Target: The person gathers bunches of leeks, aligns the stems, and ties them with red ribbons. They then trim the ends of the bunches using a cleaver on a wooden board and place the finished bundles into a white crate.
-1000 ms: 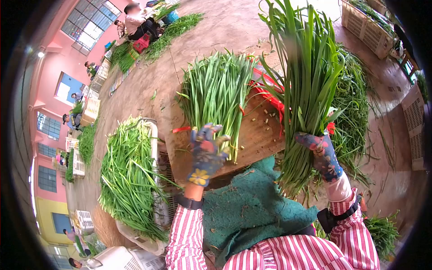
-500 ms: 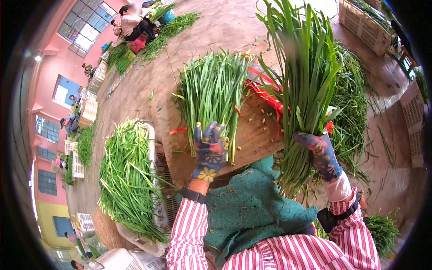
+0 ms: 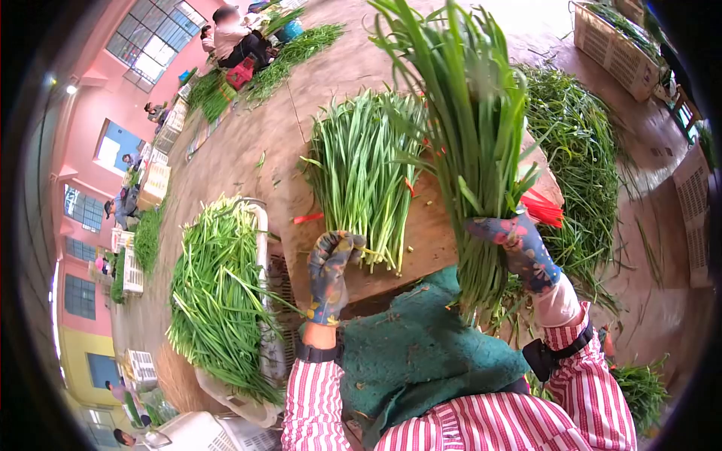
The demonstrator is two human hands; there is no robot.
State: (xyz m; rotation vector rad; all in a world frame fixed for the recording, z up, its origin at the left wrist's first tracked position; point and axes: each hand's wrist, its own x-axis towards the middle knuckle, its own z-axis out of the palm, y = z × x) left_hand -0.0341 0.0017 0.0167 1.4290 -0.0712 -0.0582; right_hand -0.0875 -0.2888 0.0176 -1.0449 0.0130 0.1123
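My right hand (image 3: 519, 252), in a flowered glove, is wrapped round a large upright bunch of long green stalks (image 3: 481, 143). My left hand (image 3: 331, 274), gloved too, has its fingers curled at the cut ends of a second pile of stalks (image 3: 368, 165); a thin stalk seems to be at its fingertips, but the hold is unclear. That pile lies on a brown board (image 3: 436, 218). A red strip (image 3: 308, 219) lies at the pile's left side, and more red strips (image 3: 543, 209) show beside my right wrist.
A crate heaped with green stalks (image 3: 218, 301) stands at the left. Loose greens (image 3: 575, 158) cover the floor at the right. A green cloth (image 3: 421, 346) lies over my lap. A person (image 3: 237, 41) sits at the upper left, and crates (image 3: 617, 52) stand at the upper right.
The right hand's bunch has moved left over the board, uncovering the loose greens and red strips. My left hand has drawn back from the pile's lower stalks, and its fingers have curled.
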